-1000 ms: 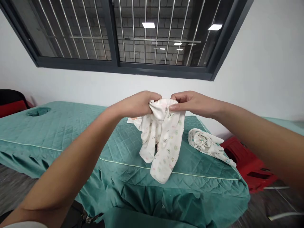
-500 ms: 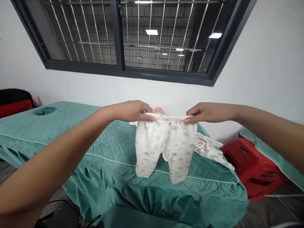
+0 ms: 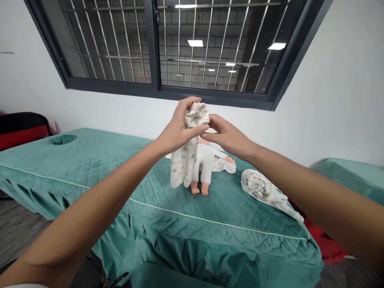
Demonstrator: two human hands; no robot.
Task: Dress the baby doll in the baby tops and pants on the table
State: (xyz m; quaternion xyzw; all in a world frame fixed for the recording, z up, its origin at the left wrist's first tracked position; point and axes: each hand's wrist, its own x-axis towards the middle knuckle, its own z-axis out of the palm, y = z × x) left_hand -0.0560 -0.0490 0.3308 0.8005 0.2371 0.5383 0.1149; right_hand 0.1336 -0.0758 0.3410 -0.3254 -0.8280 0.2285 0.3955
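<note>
White printed baby pants (image 3: 179, 166) hang bunched in the air above the bed, their legs dangling together. My left hand (image 3: 183, 126) is closed around the gathered waistband, thumb in front. At the right edge of the waistband, my right hand (image 3: 226, 134) has its curled fingers and thumb on the cloth; its fingertips are partly hidden. Behind the pants a baby doll (image 3: 206, 164) in white clothing lies on the bed, feet towards me. My hands and the pants cover its head and part of its body.
A crumpled printed cloth (image 3: 264, 190) lies on the bed to the right. The green quilted bed cover (image 3: 144, 176) has a hole (image 3: 63, 139) at the far left. A barred window (image 3: 168, 48) is in the wall behind. Something red (image 3: 325, 244) stands beside the bed at right.
The pants were stretched wide by both hands at the waistband; now they are gathered and raised in my left hand. My right hand has moved left, and the doll shows more.
</note>
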